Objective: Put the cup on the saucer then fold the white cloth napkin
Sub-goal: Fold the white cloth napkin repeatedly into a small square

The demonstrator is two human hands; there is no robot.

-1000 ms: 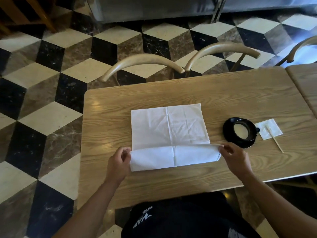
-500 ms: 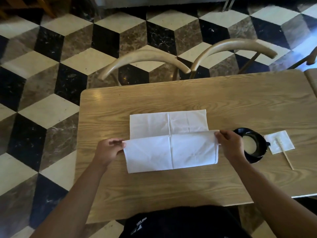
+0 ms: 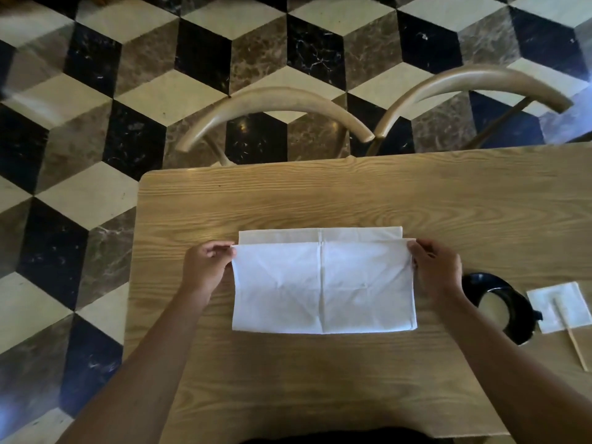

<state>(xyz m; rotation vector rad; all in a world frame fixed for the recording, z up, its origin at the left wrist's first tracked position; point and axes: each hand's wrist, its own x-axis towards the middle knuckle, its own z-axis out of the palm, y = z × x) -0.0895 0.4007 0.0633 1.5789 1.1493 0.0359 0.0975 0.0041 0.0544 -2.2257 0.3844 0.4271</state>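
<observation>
1. the white cloth napkin [image 3: 323, 286] lies flat in the middle of the wooden table [image 3: 320, 200], folded up from the near edge, with the upper layer stopping just short of the far edge, so a thin strip of the lower layer shows beyond it.
2. to do this fold well, i'd say the two held corners want carrying that last bit away from the body until they sit square on the far corners, both sides at the same pace; then set them down and smooth toward the near crease so no air stays in.
3. the left hand [image 3: 205, 267] is at the napkin's far left corner, thumb and fingers pinching the top layer; the rest of the cloth runs off to its right.
4. the right hand [image 3: 435, 270] does the same at the far right corner, pinching the edge, with the cloth stretched fairly taut between the two hands.
5. just beside the right wrist sits a black cup [image 3: 499, 307], pale inside, partly hidden by the forearm; whether a saucer is under it, i cannot tell.
6. further right lies a small white paper square [image 3: 559, 302] with a wooden stick [image 3: 573, 339] across it.
7. two curved chair backs [image 3: 275, 105] stand beyond the table on a patterned floor.
</observation>
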